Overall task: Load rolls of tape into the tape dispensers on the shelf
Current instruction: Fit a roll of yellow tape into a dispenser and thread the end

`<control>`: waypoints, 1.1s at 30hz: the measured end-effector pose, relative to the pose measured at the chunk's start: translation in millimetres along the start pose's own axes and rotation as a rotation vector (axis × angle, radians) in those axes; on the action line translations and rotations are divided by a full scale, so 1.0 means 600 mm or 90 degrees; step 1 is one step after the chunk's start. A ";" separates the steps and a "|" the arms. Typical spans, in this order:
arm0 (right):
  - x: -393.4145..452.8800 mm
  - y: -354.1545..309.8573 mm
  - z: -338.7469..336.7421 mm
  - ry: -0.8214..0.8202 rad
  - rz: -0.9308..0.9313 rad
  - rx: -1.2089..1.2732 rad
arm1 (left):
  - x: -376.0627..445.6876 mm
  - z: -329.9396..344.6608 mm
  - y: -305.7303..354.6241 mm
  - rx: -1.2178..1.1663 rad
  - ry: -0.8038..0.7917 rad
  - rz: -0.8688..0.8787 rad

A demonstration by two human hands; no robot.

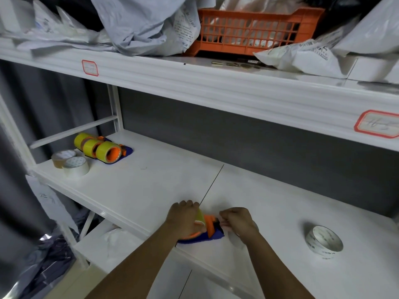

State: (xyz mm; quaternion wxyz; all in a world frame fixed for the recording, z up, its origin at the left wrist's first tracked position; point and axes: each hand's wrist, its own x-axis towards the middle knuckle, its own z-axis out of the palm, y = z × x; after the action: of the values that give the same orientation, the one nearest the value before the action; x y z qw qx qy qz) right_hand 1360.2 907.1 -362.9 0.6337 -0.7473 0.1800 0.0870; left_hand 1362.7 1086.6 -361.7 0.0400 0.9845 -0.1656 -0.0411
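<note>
A blue and orange tape dispenser (212, 233) lies at the front edge of the white shelf (151, 186), with a yellow tape roll (200, 216) in it. My left hand (183, 219) grips the yellow roll from the left. My right hand (236, 221) pinches something small at the dispenser's right end; what it pinches is too small to tell. At the shelf's far left, loaded dispensers with yellow rolls (103, 148) lie together. Two loose pale rolls (71, 161) lie beside them. Another white roll (323, 241) stands to the right of my hands.
The upper shelf (216, 87) overhangs, carrying an orange basket (254, 31) and white mailer bags (146, 24). Red-bordered labels (376, 124) sit on its front edge. A grey curtain hangs at left. More bags lie on the floor below left (49, 255).
</note>
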 end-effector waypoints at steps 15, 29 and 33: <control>-0.038 -0.009 -0.009 -0.063 0.022 0.101 | -0.060 -0.020 -0.062 -0.010 -0.024 0.002; -0.090 -0.074 0.008 -0.013 -0.226 -0.005 | -0.089 -0.044 -0.082 -0.372 -0.023 -0.017; -0.101 -0.120 0.009 -0.066 -0.292 -0.150 | -0.105 -0.049 -0.078 -0.512 -0.038 -0.047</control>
State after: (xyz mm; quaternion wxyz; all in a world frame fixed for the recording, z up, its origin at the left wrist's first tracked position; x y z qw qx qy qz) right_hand 1332.2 931.3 -275.9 0.5539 -0.8317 -0.0385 -0.0002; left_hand 1321.1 1153.7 -332.3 0.4159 0.8939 -0.1019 -0.1329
